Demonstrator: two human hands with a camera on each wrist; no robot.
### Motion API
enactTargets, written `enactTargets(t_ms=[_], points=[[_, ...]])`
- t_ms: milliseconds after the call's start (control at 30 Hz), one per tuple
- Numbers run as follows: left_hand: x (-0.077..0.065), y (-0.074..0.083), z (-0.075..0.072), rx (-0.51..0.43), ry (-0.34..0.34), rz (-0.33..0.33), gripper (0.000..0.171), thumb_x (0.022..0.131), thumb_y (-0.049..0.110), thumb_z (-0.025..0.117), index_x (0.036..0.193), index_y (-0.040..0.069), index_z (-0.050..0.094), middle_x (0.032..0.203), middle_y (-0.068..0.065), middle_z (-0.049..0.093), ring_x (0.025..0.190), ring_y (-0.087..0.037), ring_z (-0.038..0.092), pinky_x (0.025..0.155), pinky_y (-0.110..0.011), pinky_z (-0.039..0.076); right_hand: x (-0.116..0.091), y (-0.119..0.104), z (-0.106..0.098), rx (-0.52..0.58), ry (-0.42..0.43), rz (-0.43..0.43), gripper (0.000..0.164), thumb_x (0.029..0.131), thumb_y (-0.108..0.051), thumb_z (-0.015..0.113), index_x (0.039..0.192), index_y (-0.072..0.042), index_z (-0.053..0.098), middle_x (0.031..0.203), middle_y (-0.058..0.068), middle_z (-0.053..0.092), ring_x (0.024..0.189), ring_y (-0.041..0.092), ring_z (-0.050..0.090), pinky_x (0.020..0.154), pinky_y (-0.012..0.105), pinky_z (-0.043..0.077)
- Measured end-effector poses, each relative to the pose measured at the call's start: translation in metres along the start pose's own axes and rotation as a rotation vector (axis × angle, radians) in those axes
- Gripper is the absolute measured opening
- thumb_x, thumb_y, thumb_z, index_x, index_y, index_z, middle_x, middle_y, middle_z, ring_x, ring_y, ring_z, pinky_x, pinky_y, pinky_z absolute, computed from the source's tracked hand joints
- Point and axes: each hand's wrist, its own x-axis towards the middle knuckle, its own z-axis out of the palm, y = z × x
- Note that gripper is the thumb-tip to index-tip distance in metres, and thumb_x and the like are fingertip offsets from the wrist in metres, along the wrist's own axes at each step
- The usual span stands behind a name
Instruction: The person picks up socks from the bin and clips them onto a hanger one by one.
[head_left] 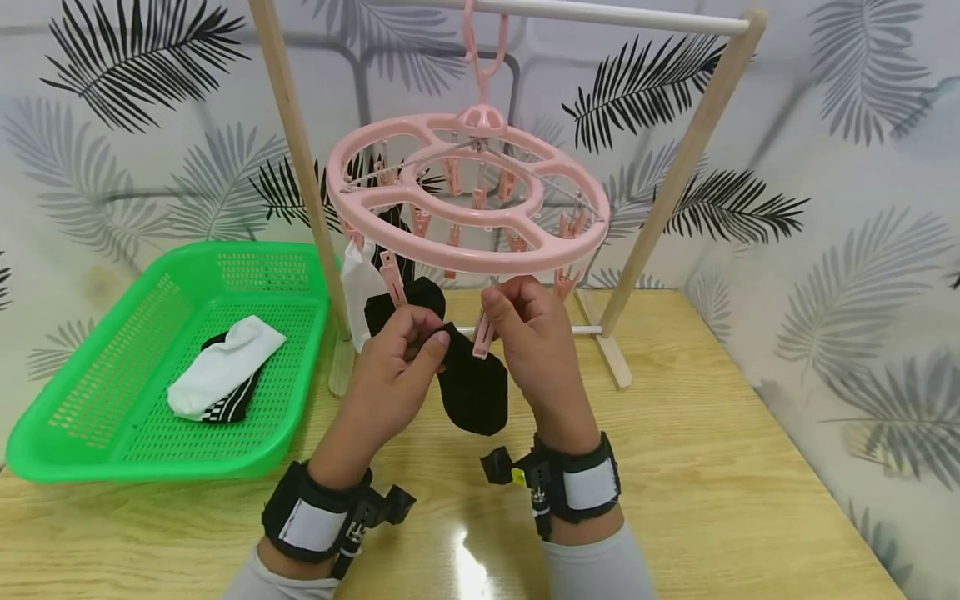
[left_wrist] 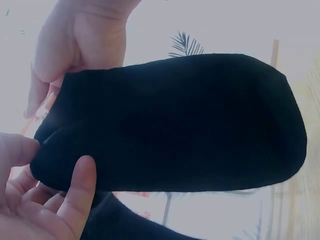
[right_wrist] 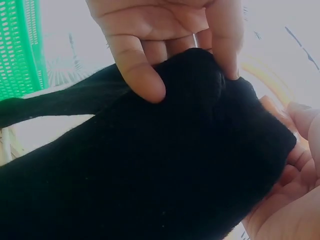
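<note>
A black sock (head_left: 474, 396) hangs toe-down, its upper edge pinched between the thumb and fingers of my left hand (head_left: 390, 379). In the left wrist view the sock (left_wrist: 180, 125) spreads broadly across the picture. My right hand (head_left: 534, 350) grips a pink clip (head_left: 483, 337) beside the sock's upper edge, under the rim of a round pink drying hanger (head_left: 480, 250). Another black sock (head_left: 426, 296) hangs just behind my left hand, near a pink clip (head_left: 392, 279). In the right wrist view the right hand's fingers (right_wrist: 300, 165) are partly hidden behind the sock.
At left stands a green basket (head_left: 187, 467) holding a white sock (head_left: 232, 362) and a black patterned one. A white sock (head_left: 360, 287) hangs at the hanger's left. The hanger hooks onto a rack with a white bar (head_left: 600, 12) and wooden legs (head_left: 686, 167).
</note>
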Motion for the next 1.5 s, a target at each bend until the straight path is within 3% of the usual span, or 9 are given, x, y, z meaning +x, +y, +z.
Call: enactTargets(t_ms=[300,500,700,900,1100,1333,1500], points=[[-0.002,0.003,0.010,0.107,0.060,0.026,0.009,0.099,0.012,0.059,0.106,0.006,0.059,0.082,-0.003,0.061,0.069,-0.016,0.055,0.060,-0.030,0.046,-0.002,-0.004,0.001,-0.017,-0.006,0.009,0.029,0.100,-0.026,0.058,0.092,0.001,0.055,0.068,0.008,0.056,0.054,0.019,0.058,0.053,0.030,0.050],[-0.004,0.003,0.013,0.041,0.068,0.062,0.008,0.100,0.009,0.058,0.105,0.004,0.058,0.083,-0.010,0.065,0.070,-0.019,0.060,0.062,-0.029,0.052,-0.004,-0.004,0.001,-0.064,0.010,0.028,0.021,0.102,-0.016,0.057,0.092,0.002,0.056,0.069,0.007,0.056,0.057,0.019,0.058,0.052,0.032,0.048],[-0.005,0.004,0.016,-0.069,0.095,0.052,0.010,0.100,0.008,0.058,0.108,0.002,0.057,0.090,-0.014,0.064,0.076,-0.026,0.064,0.069,-0.031,0.057,-0.004,-0.005,0.001,-0.075,0.008,0.031,0.016,0.102,-0.010,0.055,0.091,0.001,0.056,0.068,0.009,0.057,0.055,0.021,0.059,0.051,0.037,0.047],[-0.005,0.005,0.018,-0.016,0.085,-0.029,0.008,0.100,0.011,0.059,0.107,0.006,0.058,0.081,-0.007,0.063,0.066,-0.019,0.060,0.060,-0.030,0.054,-0.004,-0.006,0.001,-0.049,0.004,0.032,0.018,0.102,-0.011,0.055,0.089,0.001,0.055,0.066,0.009,0.057,0.053,0.021,0.059,0.052,0.035,0.049],[-0.006,0.007,0.020,-0.024,0.055,-0.049,0.009,0.102,0.015,0.057,0.107,0.007,0.058,0.078,-0.008,0.061,0.063,-0.019,0.058,0.060,-0.033,0.055,-0.004,-0.007,0.002,-0.097,0.044,0.058,0.018,0.101,-0.011,0.058,0.086,0.000,0.056,0.066,0.007,0.056,0.057,0.019,0.058,0.052,0.035,0.046],[-0.007,0.005,0.018,-0.017,0.043,0.055,0.010,0.103,0.013,0.054,0.109,0.005,0.055,0.081,-0.009,0.061,0.068,-0.017,0.061,0.064,-0.033,0.057,-0.003,-0.006,0.002,-0.130,0.058,0.050,0.020,0.100,-0.015,0.060,0.087,0.000,0.057,0.069,0.005,0.056,0.061,0.019,0.058,0.058,0.030,0.047],[-0.008,0.005,0.017,-0.025,0.044,0.098,0.011,0.103,0.010,0.053,0.111,0.003,0.053,0.086,-0.010,0.059,0.073,-0.018,0.061,0.066,-0.032,0.057,-0.003,-0.004,0.000,-0.082,0.017,0.041,0.039,0.096,-0.038,0.061,0.089,0.000,0.058,0.069,0.006,0.056,0.060,0.019,0.058,0.056,0.030,0.047]])
